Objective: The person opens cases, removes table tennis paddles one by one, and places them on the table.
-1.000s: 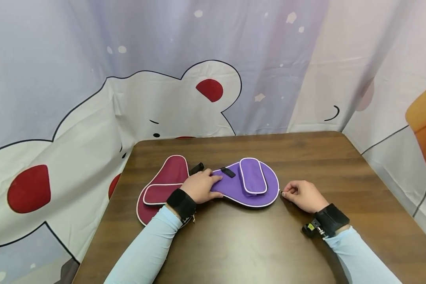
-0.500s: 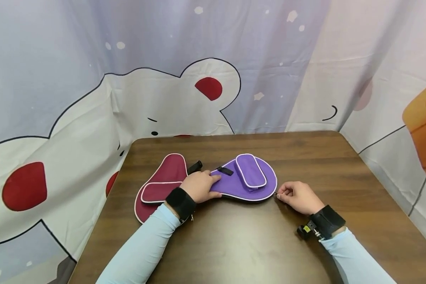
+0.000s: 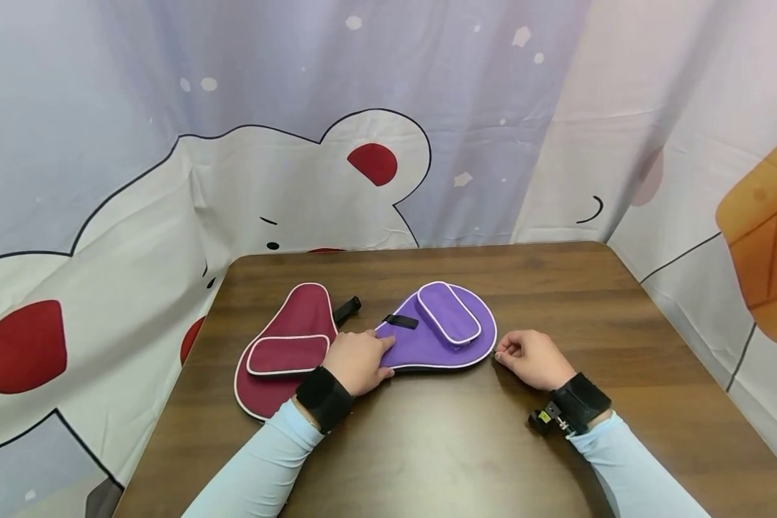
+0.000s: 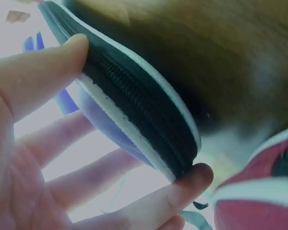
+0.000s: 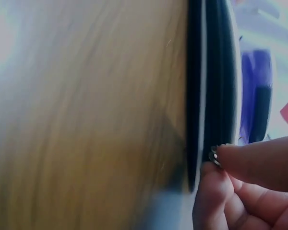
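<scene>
A brown table (image 3: pixel 466 446) stands by a bear curtain (image 3: pixel 168 201). A purple paddle case (image 3: pixel 427 345) lies in the middle, touching a red paddle case (image 3: pixel 285 338) to its left. The left hand (image 3: pixel 356 360) grips the purple case's narrow end. The right hand (image 3: pixel 534 358) pinches its zipper pull (image 5: pixel 213 156).

Matt woven cloth covers the purple case (image 3: pixel 437 334), lying on a smooth, slightly glossy wooden table (image 3: pixel 466 446).

Purple paddle case (image 3: pixel 437 338), white piping (pouch on top), flat on table
</scene>
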